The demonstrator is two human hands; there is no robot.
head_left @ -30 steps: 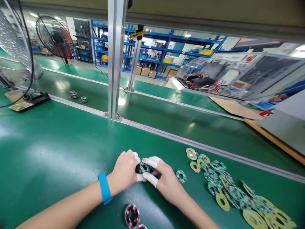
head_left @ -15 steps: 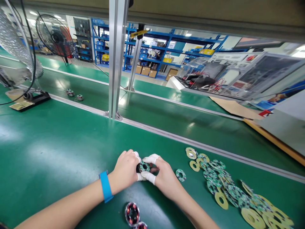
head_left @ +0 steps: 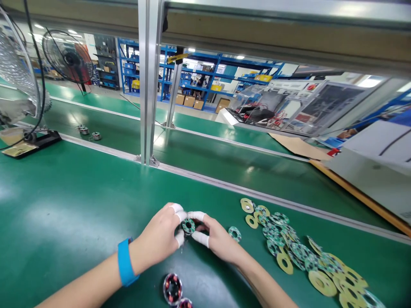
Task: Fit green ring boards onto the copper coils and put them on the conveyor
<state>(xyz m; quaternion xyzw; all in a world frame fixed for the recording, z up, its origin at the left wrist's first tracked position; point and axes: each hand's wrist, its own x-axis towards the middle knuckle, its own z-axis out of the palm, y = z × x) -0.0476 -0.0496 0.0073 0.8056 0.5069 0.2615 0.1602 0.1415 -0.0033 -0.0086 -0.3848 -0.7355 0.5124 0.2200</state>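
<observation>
**Seating a ring board on a small round part, held between both hands**

Nearest the camera, a wound stator (head_left: 172, 288) with copper-coloured coils lies on the green bench mat (head_left: 64, 205), and the edge of a second one just beside it is cut off by the bottom of the frame.

Just beyond, the left hand (head_left: 157, 239), with a blue wristband (head_left: 124, 262) on its wrist, and the right hand (head_left: 215, 239) meet over the mat. Thumb and forefinger of each hand wear white finger cots, and all four tips are pinched around a small round part topped by a green ring board (head_left: 188, 225). The part sits between the hands, lifted just off the mat or resting lightly on it; which, cannot be told.

To do this well, I would keep the pinch on the rim only, so the covered fingertips stay off the board's face, and hold the ring level and centred before any pressure goes on. Even pressure from both sides should stop it tipping.

To the right, one loose ring (head_left: 234, 233) lies near the right hand, and farther right a scattered heap of ring boards (head_left: 305, 256), green and yellow, is within easy reach.

Farther off, an aluminium post (head_left: 147, 81) stands at the bench rail, with a desk fan (head_left: 19, 85) at the left and a conveyor belt (head_left: 208, 158) carrying small parts (head_left: 88, 132) beyond.
</observation>
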